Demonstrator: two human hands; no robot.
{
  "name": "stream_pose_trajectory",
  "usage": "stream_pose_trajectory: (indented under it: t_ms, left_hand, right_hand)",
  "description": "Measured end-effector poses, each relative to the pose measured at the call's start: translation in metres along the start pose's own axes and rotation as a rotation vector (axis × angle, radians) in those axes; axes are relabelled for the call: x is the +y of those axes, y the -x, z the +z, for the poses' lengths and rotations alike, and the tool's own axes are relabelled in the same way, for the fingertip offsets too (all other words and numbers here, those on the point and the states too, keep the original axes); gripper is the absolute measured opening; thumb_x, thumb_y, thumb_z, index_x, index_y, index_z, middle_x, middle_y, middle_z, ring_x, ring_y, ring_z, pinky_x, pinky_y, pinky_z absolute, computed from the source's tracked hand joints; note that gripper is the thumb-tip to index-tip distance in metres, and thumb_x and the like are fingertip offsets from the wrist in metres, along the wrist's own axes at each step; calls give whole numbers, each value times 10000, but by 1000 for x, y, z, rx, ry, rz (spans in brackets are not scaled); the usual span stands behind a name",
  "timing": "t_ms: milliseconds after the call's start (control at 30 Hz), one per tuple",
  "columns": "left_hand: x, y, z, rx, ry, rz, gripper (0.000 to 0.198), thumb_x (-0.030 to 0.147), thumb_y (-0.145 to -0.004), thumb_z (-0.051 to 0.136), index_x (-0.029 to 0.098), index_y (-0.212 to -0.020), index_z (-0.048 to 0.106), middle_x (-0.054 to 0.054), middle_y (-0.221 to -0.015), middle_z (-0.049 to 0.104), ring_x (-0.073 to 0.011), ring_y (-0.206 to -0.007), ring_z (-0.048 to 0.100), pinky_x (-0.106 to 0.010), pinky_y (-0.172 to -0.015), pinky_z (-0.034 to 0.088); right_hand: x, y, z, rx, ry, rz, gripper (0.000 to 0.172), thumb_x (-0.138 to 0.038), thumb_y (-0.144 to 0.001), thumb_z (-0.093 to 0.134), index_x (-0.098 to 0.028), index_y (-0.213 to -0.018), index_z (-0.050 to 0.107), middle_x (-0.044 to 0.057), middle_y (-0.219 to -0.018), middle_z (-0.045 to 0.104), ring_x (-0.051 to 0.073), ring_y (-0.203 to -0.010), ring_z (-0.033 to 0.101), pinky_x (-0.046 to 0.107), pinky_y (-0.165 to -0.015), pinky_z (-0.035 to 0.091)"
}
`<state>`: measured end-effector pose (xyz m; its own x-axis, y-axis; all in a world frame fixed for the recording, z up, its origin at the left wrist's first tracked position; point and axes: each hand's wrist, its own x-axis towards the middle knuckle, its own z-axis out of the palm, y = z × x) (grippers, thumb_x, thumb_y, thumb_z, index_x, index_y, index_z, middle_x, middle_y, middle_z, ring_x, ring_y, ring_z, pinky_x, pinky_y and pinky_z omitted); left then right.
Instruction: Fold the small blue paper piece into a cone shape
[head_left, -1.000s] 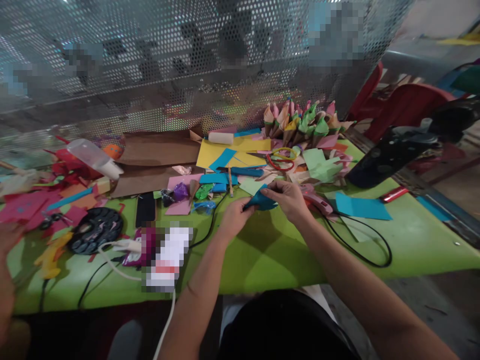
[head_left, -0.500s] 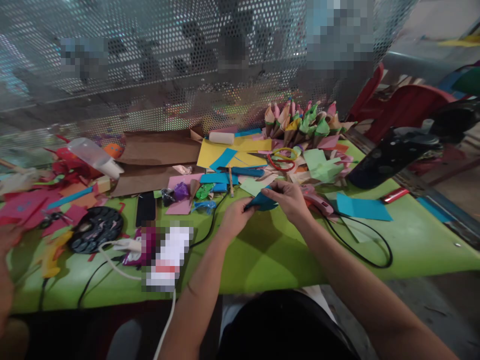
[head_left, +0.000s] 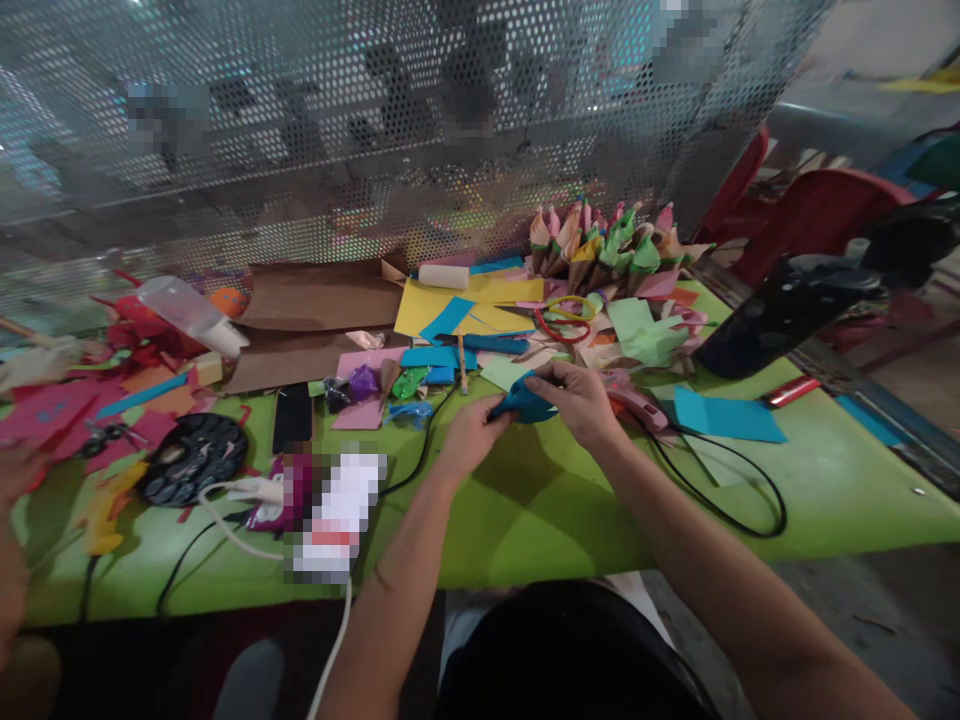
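Between my hands, a bit above the green tabletop, is a piece of blue paper (head_left: 529, 400), bent into a curve. My left hand (head_left: 476, 430) pinches its left end between thumb and fingers. Thumb and forefinger of my right hand (head_left: 574, 395) grip its upper right part. Just right of that hand lies a pink glue gun (head_left: 636, 403) with a black cord. A flat blue sheet (head_left: 729, 414) rests farther right. Beyond my hands are blue paper strips (head_left: 429, 358) and a thin wooden stick (head_left: 462, 362).
Paper cones with coloured tops (head_left: 600, 245) stand at the back right, near a dark tumbler (head_left: 780, 315). A white power strip (head_left: 341, 515), a phone (head_left: 292, 418), a yellow glue gun (head_left: 107, 515) and a black round tray (head_left: 193, 458) lie left. Another person's arm (head_left: 11, 550) reaches in there.
The blue paper has turned slightly in my fingers and shows more of its curved face. Both hands stay in nearly the same place.
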<state>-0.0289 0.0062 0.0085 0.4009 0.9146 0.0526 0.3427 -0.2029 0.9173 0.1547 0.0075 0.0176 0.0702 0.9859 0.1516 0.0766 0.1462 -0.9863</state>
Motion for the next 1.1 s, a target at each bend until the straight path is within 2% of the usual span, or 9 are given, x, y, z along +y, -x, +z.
stream_pose_trajectory:
  t_ms: [133,300,433,533,633,767,933,1100]
  left_hand:
    - [0,-2,0,2,94,-18,155,307,-858,656,183,-846,749,4,-723,655,-158,-693,540,-267,-674,437]
    - [-1,-4,1,20,168,-48,110,259,-819,680,179,-790,751,-2,-724,683,-165,-694,565,-282,-710,475]
    - [-3,-4,1,28,202,-48,94,240,-811,694,183,-802,768,-17,-812,748,-187,-790,637,-314,-829,521]
    - [-5,-5,2,33,200,-32,118,235,-812,689,188,-859,787,-25,-855,771,-201,-835,663,-337,-872,534]
    - [-7,-5,1,33,183,-23,141,250,-814,685,187,-880,793,-30,-864,774,-201,-830,665,-338,-860,539]
    - [-8,-6,0,35,153,-45,148,266,-825,679,186,-875,792,-27,-837,761,-201,-827,662,-326,-852,530]
    - [-10,-6,1,38,183,-38,131,230,-827,674,205,-874,794,-13,-833,757,-193,-836,661,-320,-873,521]
    - [-9,-6,-2,55,187,-59,115,274,-837,685,192,-832,766,-1,-761,700,-174,-762,610,-296,-786,486]
  right_hand:
    - [1,1,2,4,-12,-5,305,-493,-696,753,-201,-720,669,3,-688,605,152,-653,499,293,-613,392]
    - [0,1,5,10,-70,30,372,-557,-698,747,-204,-709,631,-8,-667,565,141,-634,463,279,-584,365]
    - [-2,1,6,-51,-122,61,439,-603,-664,781,-200,-780,654,-10,-699,583,138,-641,482,276,-588,380]
    - [-2,2,6,-104,-146,110,471,-605,-597,841,-190,-674,632,-18,-630,549,125,-596,458,273,-559,375]
    - [-2,3,6,-132,-148,123,493,-611,-574,864,-184,-606,619,-12,-592,549,123,-571,455,275,-540,387]
    - [-2,3,7,-130,-159,106,504,-640,-587,852,-182,-643,650,-8,-614,580,125,-580,479,274,-549,410]
    - [0,2,9,-135,-143,119,518,-619,-526,895,-185,-666,652,1,-640,625,133,-595,513,275,-565,430]
    - [0,1,7,-164,-146,98,457,-575,-580,872,-182,-713,680,8,-673,642,145,-619,540,285,-596,445]
